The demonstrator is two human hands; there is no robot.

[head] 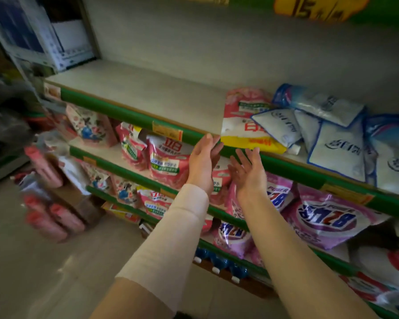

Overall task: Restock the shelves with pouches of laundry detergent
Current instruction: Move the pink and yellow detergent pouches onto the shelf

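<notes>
Green edging is seen along the front of each shelf, and a long bare stretch of pale board is shown on the top shelf. Both hands are raised in front of that shelf's edge, palms turned toward each other, and nothing is held in either. The left hand, with a pale sleeve covering its forearm, is held with fingers straight and close together, its fingertips level with the green edging; whether the edging is touched cannot be told. The right hand is held just beside it, fingers spread and slightly bent, with a gap between the two. Just beyond the fingertips, a pink and white pouch with a yellow band is laid flat on the top shelf, its lower end reaching the front edge. Blue and white pouches are piled against its right side, partly overlapping it. On the shelf below, pink pouches are stood upright behind the left hand, and purple bags are seen further right and lower. Lower still, blue bottles with white caps are lined up. More pink packs are seen on the floor at the left, too blurred for detail. An orange price tag is fixed to the edging, left of the left hand.
</notes>
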